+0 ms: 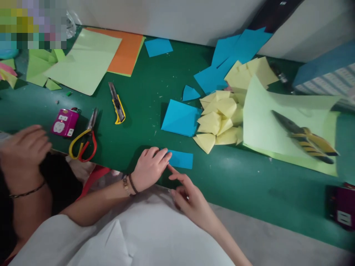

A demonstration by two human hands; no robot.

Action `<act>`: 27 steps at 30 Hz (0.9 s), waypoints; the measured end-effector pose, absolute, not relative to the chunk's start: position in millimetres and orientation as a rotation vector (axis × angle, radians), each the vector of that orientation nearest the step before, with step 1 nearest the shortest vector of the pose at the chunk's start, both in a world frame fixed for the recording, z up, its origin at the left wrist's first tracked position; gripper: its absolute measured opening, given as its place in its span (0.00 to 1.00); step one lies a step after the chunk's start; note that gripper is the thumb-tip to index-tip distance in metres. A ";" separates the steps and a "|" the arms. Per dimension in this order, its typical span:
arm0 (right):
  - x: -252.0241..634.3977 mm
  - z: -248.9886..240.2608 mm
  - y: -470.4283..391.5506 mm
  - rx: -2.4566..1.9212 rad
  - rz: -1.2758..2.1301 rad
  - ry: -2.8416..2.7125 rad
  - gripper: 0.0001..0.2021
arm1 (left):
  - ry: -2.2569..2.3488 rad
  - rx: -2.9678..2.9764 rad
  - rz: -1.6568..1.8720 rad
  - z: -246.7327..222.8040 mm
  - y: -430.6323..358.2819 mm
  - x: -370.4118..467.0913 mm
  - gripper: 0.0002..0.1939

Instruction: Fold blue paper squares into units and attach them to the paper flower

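Note:
A small blue paper strip (181,159) lies flat at the front edge of the green table. My left hand (151,168) covers its left end, fingers bent together and pressed down on it. My right hand (188,194) is just below; its index finger stretches to the strip's lower edge by my left fingertips, while the other fingers curl loosely around nothing visible. Above the strip lies a stack of blue paper squares (180,118). Beside that stack, folded yellow paper pieces (220,116) sit in a cluster.
A yellow utility knife (118,105), scissors (87,138) and a purple power socket (65,122) lie to the left. Another person's hand (24,147) is at far left. Pliers (307,138) rest on pale green sheets (266,111) at right. Blue sheets (238,48) lie near the wall.

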State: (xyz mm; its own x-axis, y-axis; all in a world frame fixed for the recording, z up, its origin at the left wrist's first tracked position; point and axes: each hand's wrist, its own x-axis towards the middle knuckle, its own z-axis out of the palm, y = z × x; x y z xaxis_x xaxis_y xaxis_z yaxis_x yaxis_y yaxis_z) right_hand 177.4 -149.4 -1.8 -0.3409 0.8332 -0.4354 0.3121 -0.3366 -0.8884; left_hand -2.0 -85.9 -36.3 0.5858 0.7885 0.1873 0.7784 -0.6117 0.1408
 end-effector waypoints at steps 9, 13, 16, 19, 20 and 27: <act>169.6 -6.4 -158.4 -1.483 1.684 -1.418 0.13 | 1.355 2.713 0.350 -37.6 -86.7 -2.5 0.14; 176.0 -9.8 -162.4 -1.535 1.645 -1.333 0.14 | 1.367 2.709 0.389 -37.2 -86.2 -1.7 0.14; 188.7 -11.1 -167.2 -1.557 1.611 -1.227 0.13 | 1.371 2.684 0.383 -37.4 -85.8 -1.5 0.14; 204.9 -12.6 -173.2 -1.609 1.520 -1.151 0.12 | 1.366 2.677 0.368 -36.6 -85.3 -1.6 0.14; 209.7 -13.1 -174.7 -1.632 1.487 -1.152 0.11 | 1.360 2.678 0.363 -36.0 -84.9 -1.9 0.14; 208.1 -20.8 -150.7 -1.830 0.444 -1.787 0.05 | 1.122 2.659 0.181 -25.3 -68.8 -12.0 0.17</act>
State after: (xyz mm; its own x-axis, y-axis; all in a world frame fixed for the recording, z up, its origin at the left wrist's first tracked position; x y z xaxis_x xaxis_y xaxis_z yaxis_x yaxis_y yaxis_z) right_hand 208.1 -150.7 -20.8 0.0664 0.9888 0.1334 0.8112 0.0243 -0.5842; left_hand -12.0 -68.8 -25.3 0.6961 0.7178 0.0172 0.6868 -0.6726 0.2754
